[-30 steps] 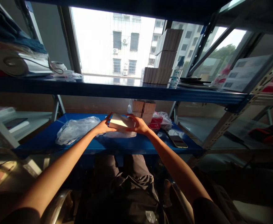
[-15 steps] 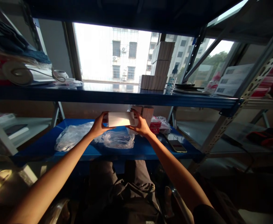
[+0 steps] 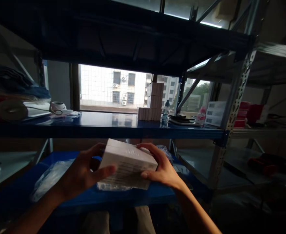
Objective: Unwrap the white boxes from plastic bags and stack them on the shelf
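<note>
A white box [image 3: 130,162] with lines of print on its sides is held up between my two hands, tilted, above the lower blue shelf. My left hand [image 3: 84,170] grips its left end, thumb across the front face. My right hand [image 3: 159,164] is closed round the right end, thumb on the front and fingers over the top. Beneath the box, part of a clear plastic bag [image 3: 113,187] shows. More clear plastic bags [image 3: 51,177] lie left of it, partly behind my left forearm.
The upper blue shelf [image 3: 101,120] runs across in front. On it stand stacked boxes [image 3: 155,100], a spray bottle [image 3: 166,110], a pink bottle [image 3: 201,115] and white boxes [image 3: 214,113]. A metal post [image 3: 233,107] rises at the right; folded dark cloth [image 3: 13,83] lies at the left.
The box has come closer to me and is now tilted, showing its top and printed front. Both hands still hold it. My view has tipped upward, so the shelves sit lower.
</note>
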### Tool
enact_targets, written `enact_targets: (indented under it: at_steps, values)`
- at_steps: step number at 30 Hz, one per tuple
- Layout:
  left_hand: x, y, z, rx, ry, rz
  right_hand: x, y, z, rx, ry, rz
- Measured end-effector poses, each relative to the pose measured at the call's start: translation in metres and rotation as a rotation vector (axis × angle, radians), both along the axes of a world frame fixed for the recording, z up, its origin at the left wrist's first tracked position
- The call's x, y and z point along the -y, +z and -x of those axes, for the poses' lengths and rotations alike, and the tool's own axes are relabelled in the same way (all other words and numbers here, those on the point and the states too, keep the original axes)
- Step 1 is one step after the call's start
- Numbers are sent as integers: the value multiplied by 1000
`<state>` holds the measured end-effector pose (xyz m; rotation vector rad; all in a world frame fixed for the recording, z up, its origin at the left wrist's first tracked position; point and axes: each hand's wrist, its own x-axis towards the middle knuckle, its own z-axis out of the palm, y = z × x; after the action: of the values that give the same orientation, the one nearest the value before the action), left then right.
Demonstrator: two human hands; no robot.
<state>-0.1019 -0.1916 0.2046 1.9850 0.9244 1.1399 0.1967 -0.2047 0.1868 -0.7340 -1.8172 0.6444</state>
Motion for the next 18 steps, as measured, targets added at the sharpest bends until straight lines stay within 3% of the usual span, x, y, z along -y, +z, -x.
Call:
enact_targets:
  at_steps: [5, 10, 14, 18]
  values:
    - [-6, 71, -13, 22, -67, -89, 13, 55, -15, 73, -16, -109]
    - [-69, 140, -37, -5, -81, -190, -28, 111, -27, 61, -139, -169]
    - [-132, 178, -69, 148, 37, -150, -77, 158, -28, 73, -458, -206]
    - [-185, 188, -117, 55, -15, -217, -127, 197, -18, 289, -864, -334]
